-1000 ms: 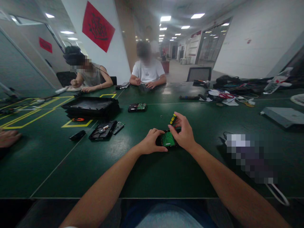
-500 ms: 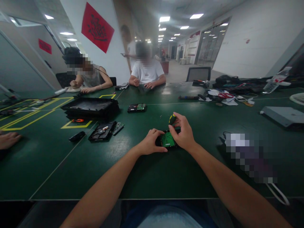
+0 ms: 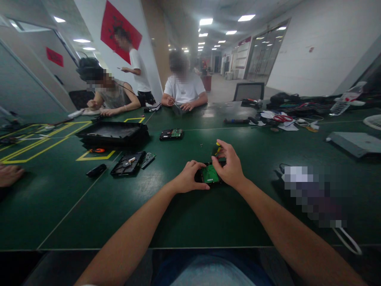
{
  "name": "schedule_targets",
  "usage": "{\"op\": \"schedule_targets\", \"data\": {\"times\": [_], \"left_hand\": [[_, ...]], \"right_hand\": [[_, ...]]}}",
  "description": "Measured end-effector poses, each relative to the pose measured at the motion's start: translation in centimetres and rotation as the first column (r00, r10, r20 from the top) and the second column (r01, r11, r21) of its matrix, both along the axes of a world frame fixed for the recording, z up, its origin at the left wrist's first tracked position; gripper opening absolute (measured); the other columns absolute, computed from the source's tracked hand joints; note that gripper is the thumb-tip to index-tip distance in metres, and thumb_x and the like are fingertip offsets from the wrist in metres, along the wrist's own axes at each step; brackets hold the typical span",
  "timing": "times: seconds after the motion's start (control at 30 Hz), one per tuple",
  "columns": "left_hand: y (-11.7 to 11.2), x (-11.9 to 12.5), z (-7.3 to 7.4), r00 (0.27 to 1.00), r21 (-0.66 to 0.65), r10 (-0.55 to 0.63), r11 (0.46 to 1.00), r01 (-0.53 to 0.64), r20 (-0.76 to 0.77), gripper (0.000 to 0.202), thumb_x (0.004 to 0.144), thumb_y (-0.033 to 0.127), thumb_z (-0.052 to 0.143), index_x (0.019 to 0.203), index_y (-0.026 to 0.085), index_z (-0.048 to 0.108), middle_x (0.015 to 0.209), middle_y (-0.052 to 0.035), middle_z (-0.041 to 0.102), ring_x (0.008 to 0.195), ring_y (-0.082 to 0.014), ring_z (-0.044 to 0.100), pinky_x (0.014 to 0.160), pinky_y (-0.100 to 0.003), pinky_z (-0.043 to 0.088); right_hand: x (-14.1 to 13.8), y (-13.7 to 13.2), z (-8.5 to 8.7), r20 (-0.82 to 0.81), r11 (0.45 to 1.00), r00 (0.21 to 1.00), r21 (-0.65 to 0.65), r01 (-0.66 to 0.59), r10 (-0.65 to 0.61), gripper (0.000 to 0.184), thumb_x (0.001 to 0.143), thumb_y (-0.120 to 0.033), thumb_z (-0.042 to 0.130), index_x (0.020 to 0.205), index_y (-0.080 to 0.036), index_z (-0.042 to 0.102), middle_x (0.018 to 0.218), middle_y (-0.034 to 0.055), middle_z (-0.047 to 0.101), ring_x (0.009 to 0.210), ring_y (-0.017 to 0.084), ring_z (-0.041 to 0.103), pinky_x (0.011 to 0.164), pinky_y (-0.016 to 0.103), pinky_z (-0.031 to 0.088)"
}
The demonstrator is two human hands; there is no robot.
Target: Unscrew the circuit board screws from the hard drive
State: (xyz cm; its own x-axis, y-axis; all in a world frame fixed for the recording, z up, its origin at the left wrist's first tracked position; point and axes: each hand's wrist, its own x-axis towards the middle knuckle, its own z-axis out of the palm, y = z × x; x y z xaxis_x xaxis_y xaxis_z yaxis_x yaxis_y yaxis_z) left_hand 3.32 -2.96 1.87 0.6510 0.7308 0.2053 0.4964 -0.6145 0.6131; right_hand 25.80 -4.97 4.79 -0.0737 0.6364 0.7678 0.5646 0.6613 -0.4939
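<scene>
A hard drive (image 3: 210, 174) lies on the green table in front of me, its green circuit board facing up. My left hand (image 3: 192, 177) grips its left end, thumb along the near edge and fingers at the far edge. Over the right end, my right hand (image 3: 229, 165) is closed round the yellow and dark green handle of a screwdriver (image 3: 217, 148), which stands roughly upright. The screwdriver's tip is hidden behind my fingers. Just beyond the drive lie a few tiny screws (image 3: 201, 145).
Left of me are an opened drive (image 3: 128, 163), a loose circuit board (image 3: 148, 160), a black tray (image 3: 113, 133) and a small black object (image 3: 96, 171). Another drive (image 3: 171, 134) lies farther off. A grey metal case (image 3: 355, 143) stands right. Co-workers sit opposite; a co-worker's hand (image 3: 11, 174) rests far left.
The screwdriver handle has turned in my right hand, showing its colours differently. My left hand and the drive stay in place. A standing person behind has moved left.
</scene>
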Motion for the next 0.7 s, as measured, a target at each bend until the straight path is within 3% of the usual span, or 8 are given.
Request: {"op": "schedule_targets", "data": {"times": [0.7], "left_hand": [[-0.03,-0.07,0.28,1.0,-0.007,-0.009,1.0,0.009,-0.005,0.096,0.068,0.064,0.086,0.147,0.024,0.05,0.123,-0.0104,0.052,0.119,-0.0328,0.051,0.107,-0.052,0.046]], "right_hand": [[0.05,0.09,-0.09,-0.013,1.0,1.0,0.008,0.009,-0.009,0.061,0.093,-0.027,0.066,0.149,-0.033,0.042,0.127,0.01,0.06,0.096,0.024,0.068,0.084,0.047,0.065]]}}
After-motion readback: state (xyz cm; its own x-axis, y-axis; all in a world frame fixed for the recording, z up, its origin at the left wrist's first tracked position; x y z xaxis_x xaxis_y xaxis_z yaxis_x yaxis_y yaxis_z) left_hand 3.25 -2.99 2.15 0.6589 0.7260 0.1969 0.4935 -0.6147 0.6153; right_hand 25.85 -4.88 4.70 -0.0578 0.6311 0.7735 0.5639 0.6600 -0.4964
